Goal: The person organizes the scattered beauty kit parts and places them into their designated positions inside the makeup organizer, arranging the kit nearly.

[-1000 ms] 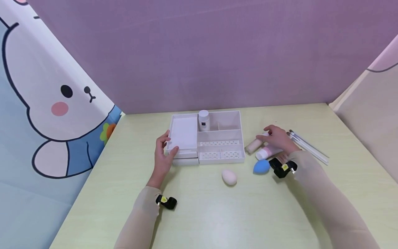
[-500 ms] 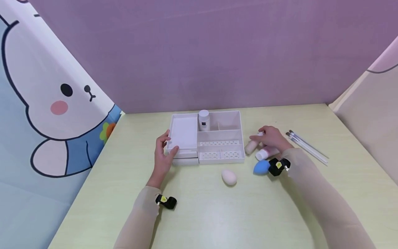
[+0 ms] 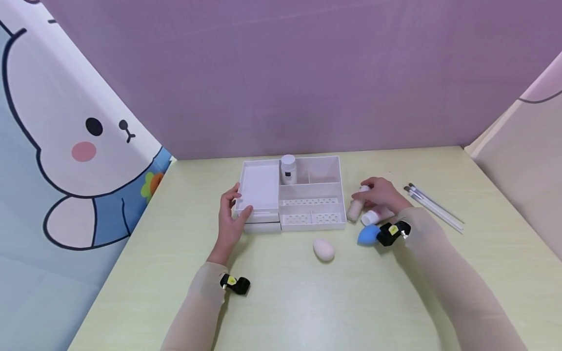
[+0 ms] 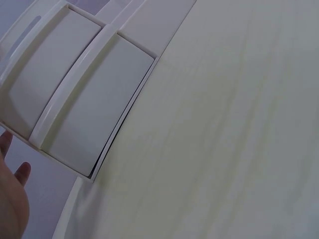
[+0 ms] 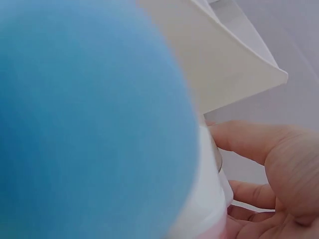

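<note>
In the head view my right hand (image 3: 381, 193) grips the white-capped end of a small beige bottle (image 3: 354, 211), which leans beside the white desktop organizer (image 3: 325, 169). Thumb and fingers close round it in the right wrist view, where a blue makeup sponge (image 5: 89, 119) covers much of the bottle. Under that hand lies a white and pink squeeze tube (image 3: 372, 217). My left hand (image 3: 229, 222) rests against the organizer's left front corner, fingers along its side and thumb at the top edge. The left wrist view shows the drawer fronts (image 4: 94, 104) and part of this hand.
A white bottle (image 3: 288, 171) stands in the organizer's back compartment. On the table (image 3: 298, 307), a pale pink egg-shaped sponge (image 3: 324, 249) lies in front of the organizer. Several makeup brushes (image 3: 434, 210) lie at the right. A purple backdrop (image 3: 307, 83) rises behind.
My right hand has moved left over the tube and now holds the beige bottle, whose capped end has swung left and steepened. My left hand and the organizer stay put.
</note>
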Demonstrator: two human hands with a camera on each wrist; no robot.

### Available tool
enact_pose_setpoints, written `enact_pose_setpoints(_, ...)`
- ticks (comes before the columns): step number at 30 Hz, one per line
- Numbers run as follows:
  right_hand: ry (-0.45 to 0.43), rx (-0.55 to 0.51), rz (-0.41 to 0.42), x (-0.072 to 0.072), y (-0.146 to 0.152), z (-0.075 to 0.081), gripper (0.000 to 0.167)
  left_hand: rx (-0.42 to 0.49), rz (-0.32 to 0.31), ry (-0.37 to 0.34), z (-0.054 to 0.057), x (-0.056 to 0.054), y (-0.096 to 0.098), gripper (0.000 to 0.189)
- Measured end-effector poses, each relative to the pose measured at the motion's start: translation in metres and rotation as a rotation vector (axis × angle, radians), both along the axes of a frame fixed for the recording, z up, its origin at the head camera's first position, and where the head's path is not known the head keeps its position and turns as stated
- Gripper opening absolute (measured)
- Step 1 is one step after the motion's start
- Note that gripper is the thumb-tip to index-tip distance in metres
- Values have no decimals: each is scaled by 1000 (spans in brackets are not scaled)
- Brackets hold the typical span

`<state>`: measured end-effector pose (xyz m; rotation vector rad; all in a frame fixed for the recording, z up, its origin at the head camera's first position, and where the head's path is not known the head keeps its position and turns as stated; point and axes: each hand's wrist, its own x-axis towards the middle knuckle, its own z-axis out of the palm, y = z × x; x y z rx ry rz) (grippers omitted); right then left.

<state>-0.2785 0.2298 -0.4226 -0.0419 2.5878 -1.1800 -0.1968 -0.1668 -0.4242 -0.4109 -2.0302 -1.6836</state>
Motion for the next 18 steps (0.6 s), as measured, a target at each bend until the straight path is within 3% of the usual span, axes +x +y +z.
enact_pose_setpoints(9,-52,-207,-22,-2,6,-8,69,2,-7,1,0,0,0,36)
enact_pose_setpoints(18,-48,-424,-39,-3,5,-12,66,0,-7,-10,0,1,0,36)
